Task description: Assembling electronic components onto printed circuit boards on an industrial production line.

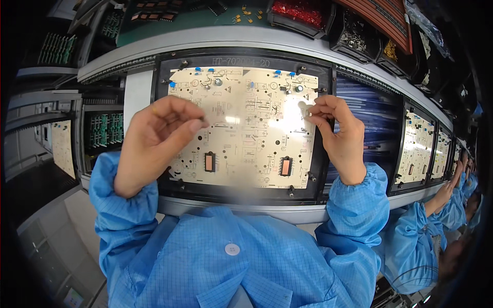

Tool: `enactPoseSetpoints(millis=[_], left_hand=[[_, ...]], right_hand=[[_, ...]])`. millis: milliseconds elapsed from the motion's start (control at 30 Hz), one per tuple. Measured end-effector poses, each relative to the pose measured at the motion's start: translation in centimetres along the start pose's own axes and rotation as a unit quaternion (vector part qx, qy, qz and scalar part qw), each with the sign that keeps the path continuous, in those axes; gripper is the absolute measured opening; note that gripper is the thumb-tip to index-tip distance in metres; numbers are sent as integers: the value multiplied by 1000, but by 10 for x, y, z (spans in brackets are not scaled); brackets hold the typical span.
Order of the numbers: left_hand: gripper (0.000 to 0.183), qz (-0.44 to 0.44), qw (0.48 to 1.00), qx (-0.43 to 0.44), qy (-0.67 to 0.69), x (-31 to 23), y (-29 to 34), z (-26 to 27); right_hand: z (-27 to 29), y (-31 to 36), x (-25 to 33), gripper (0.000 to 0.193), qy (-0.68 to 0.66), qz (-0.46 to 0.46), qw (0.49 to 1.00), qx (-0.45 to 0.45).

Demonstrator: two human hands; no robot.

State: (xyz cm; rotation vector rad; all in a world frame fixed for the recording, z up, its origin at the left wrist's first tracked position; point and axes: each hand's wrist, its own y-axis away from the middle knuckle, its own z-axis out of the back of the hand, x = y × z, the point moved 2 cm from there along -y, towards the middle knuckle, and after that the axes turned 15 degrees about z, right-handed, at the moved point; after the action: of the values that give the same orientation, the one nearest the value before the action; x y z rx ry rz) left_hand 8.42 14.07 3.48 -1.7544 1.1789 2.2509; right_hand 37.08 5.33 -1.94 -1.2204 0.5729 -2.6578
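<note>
A cream circuit board (226, 149) lies in a black carrier frame (241, 194) in front of me. Over its left part is my left hand (162, 138), thumb and forefinger pinched; whatever may be between them is too small to make out. My right hand (339, 131) hovers at the board's right edge, its fingertips also drawn together, and I cannot tell what they hold. Blue disc parts (278, 73) and round capacitors (299, 89) stand along the board's far side. Two dark chips, the left one (210, 162) and the right one (286, 166), sit nearer to me.
Black bins with red parts (298, 15), metal parts (354, 38) and yellow parts (390, 50) stand at the far right. Loose yellow parts (247, 14) lie on a green surface. More boards (416, 143) sit along the line, beside co-workers' hands (442, 197). Green boards (105, 129) stand racked left.
</note>
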Motion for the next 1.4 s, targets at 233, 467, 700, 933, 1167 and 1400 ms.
enactPoseSetpoints(millis=[233,467,700,933,1167,1400], left_hand=[[14,42,996,-22,73,27,18,19],[15,67,993,2,96,40,22,23],[15,74,992,-5,106,42,21,21],[14,77,993,-10,95,40,19,22],[13,61,994,-20,86,44,20,29],[13,-23,994,-90,-66,36,-11,21]], right_hand=[[-6,-3,3,27,75,38,996,12],[-7,-11,15,21,136,57,988,50],[-9,-17,20,19,198,100,971,89],[-7,-18,22,19,190,88,971,113],[13,-3,23,21,146,6,988,43],[-5,7,28,18,164,69,979,99]])
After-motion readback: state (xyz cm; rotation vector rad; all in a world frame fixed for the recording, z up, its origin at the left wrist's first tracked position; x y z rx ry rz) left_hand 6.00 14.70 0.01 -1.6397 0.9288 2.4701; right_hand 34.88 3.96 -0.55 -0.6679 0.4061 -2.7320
